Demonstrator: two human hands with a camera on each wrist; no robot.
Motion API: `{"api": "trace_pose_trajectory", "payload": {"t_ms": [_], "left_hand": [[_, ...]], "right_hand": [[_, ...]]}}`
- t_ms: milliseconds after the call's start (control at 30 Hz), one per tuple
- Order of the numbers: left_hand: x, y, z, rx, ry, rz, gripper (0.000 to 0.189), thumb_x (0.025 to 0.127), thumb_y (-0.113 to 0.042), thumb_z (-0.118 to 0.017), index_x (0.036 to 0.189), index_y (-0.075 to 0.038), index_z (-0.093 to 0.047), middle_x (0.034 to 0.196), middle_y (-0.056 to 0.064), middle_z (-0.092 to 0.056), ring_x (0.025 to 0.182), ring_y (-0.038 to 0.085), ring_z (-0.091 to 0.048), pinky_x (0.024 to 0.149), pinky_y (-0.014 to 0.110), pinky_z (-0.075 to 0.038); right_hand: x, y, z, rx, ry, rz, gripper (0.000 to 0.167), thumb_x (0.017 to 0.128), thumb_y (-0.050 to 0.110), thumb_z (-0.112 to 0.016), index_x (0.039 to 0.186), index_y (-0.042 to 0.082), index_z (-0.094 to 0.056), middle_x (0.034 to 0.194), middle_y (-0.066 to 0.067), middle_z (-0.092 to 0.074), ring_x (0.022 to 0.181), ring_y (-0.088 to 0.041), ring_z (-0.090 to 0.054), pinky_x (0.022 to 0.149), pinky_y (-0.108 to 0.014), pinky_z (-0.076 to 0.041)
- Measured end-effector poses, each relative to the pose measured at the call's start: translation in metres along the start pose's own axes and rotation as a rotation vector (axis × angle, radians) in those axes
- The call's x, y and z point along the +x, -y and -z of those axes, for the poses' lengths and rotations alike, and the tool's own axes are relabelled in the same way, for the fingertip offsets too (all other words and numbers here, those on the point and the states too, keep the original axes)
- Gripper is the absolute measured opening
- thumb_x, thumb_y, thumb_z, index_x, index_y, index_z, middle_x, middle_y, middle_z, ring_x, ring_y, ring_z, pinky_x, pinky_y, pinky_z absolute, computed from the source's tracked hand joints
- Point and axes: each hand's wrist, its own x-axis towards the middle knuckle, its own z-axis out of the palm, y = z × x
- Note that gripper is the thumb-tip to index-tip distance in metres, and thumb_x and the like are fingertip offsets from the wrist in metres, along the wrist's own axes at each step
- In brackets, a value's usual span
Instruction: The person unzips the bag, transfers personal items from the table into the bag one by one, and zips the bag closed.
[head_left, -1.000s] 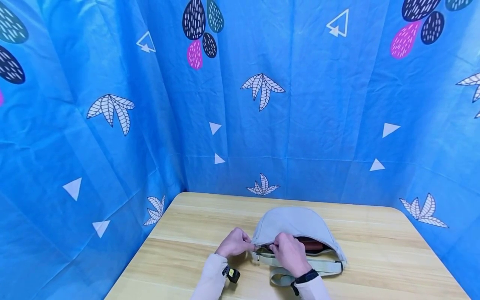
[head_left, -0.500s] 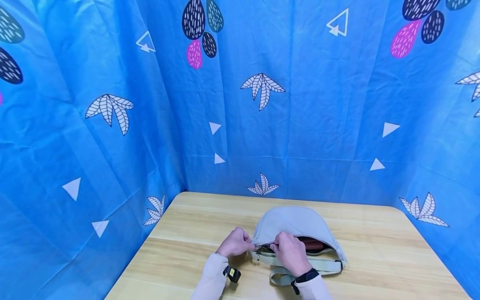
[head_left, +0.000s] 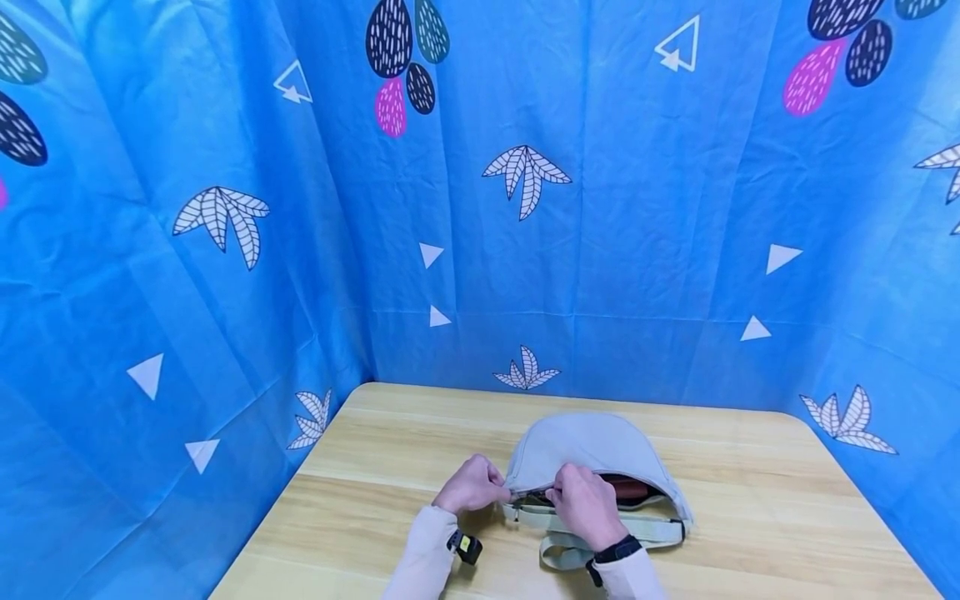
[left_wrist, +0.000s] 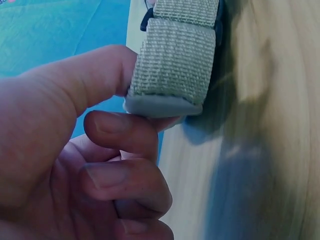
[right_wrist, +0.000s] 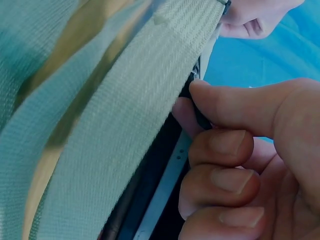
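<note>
A pale grey crescent-shaped sling bag (head_left: pixel 585 442) lies on the table, its zipped mouth partly open toward me. My left hand (head_left: pixel 472 485) pinches the bag's left end, close to where the woven strap (left_wrist: pixel 177 60) is attached. At the mouth, my right hand (head_left: pixel 587 502) pinches a dark zipper pull (right_wrist: pixel 201 119) between thumb and forefinger, its other fingers curled. Inside the opening shows a reddish-brown item (head_left: pixel 628 488). The right wrist view also reveals a slim light-coloured edge (right_wrist: pixel 162 187) with small dots on it. My right hand hides part of the mouth.
The bag's pale green strap (head_left: pixel 648 532) runs along its near side and loops on the wooden table (head_left: pixel 780 500). A blue patterned curtain (head_left: pixel 645 250) hangs around the table's back and sides. A small black device (head_left: pixel 467 547) is worn on my left wrist.
My right hand has shifted slightly to the right along the bag's mouth, with the zipper pull still pinched. The left hand keeps its place at the bag's end.
</note>
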Motion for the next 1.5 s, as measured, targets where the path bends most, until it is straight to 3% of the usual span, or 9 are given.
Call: {"api": "trace_pose_trajectory", "payload": {"t_ms": [467,700,1033,1200,1500], "left_hand": [[0.002,0.002,0.002,-0.010,0.007,0.007,0.005,0.074,-0.006,-0.081,0.077,-0.004,-0.078,0.061,-0.003,-0.063,0.048,0.006,-0.040,0.043,0.020,-0.030],[-0.002,0.004,0.005,0.009,-0.013,0.022,0.006,0.074,-0.006,-0.081,0.078,-0.003,-0.077,0.064,-0.004,-0.062,0.053,0.009,-0.043,0.047,0.021,-0.032],[-0.001,0.003,0.008,-0.009,-0.009,0.041,0.006,0.073,-0.007,-0.083,0.074,-0.007,-0.077,0.063,0.002,-0.064,0.050,0.008,-0.039,0.046,0.022,-0.029],[-0.001,0.001,0.010,-0.015,-0.012,0.036,0.006,0.074,-0.009,-0.083,0.075,-0.006,-0.077,0.064,0.003,-0.065,0.050,0.008,-0.039,0.045,0.021,-0.029],[-0.002,0.003,0.010,-0.004,-0.019,0.045,0.009,0.074,-0.014,-0.084,0.073,-0.009,-0.077,0.062,-0.006,-0.060,0.052,0.008,-0.038,0.046,0.021,-0.028]], "right_hand": [[-0.001,-0.003,0.003,0.005,0.011,-0.007,0.068,0.084,0.016,-0.084,0.056,0.025,-0.023,0.056,0.010,-0.020,0.048,-0.009,-0.036,0.047,-0.027,-0.029],[-0.001,-0.008,0.002,-0.002,-0.002,-0.016,0.067,0.084,0.015,-0.084,0.056,0.024,-0.024,0.054,0.010,-0.024,0.049,-0.009,-0.037,0.047,-0.028,-0.029],[0.000,-0.007,0.008,0.018,0.020,-0.014,0.071,0.085,0.013,-0.083,0.060,0.024,-0.018,0.061,0.009,-0.009,0.048,-0.009,-0.027,0.048,-0.025,-0.021],[0.001,-0.007,0.011,0.027,0.019,-0.013,0.070,0.085,0.013,-0.083,0.058,0.025,-0.019,0.059,0.010,-0.011,0.048,-0.008,-0.027,0.048,-0.024,-0.021],[0.001,-0.008,0.011,0.025,0.048,-0.042,0.068,0.086,0.015,-0.082,0.056,0.024,-0.021,0.057,0.010,-0.014,0.049,-0.009,-0.028,0.048,-0.026,-0.022]]}}
